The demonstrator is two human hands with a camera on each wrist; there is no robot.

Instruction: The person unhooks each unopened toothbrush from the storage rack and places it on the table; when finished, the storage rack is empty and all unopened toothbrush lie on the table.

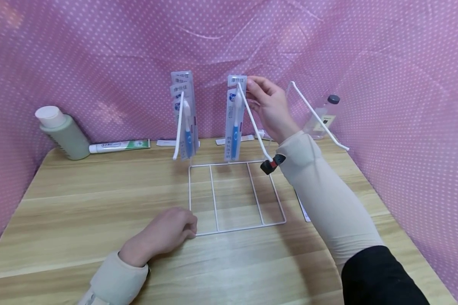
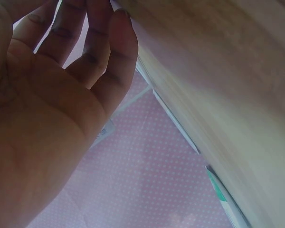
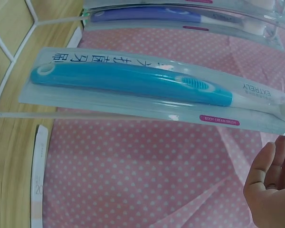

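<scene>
The packaged toothbrush (image 1: 234, 123), a blue brush sealed in a clear card-backed pack, was seen upper centre of the head view, hanging on the middle hook (image 1: 252, 123) of a white wire display rack (image 1: 236, 199). Its top edge was pinched by the fingers of the right hand (image 1: 269, 106), which was raised at the head of that hook. In the right wrist view the pack (image 3: 152, 90) was shown lengthwise across the upper frame, with only the fingertips (image 3: 270, 171) visible at lower right, so the grip itself could not be confirmed there. The left hand (image 1: 166, 235) was laid on the wooden table (image 1: 80, 212) at lower centre, fingers loosely curled and holding nothing, touching the front left corner of the rack's base. More packs (image 1: 185, 114) were hung on the left hook, while the right hook (image 1: 318, 116) was bare.

The step in hand was judged to be the seating of the pack on the middle hook. The next move would call for the pack to be let go only once its hole was fully over the wire, with the base kept steady.

A green bottle (image 1: 61, 133) and a toothpaste tube (image 1: 120, 146) lay at upper left, a clear bottle (image 1: 322, 116) at upper right.
</scene>
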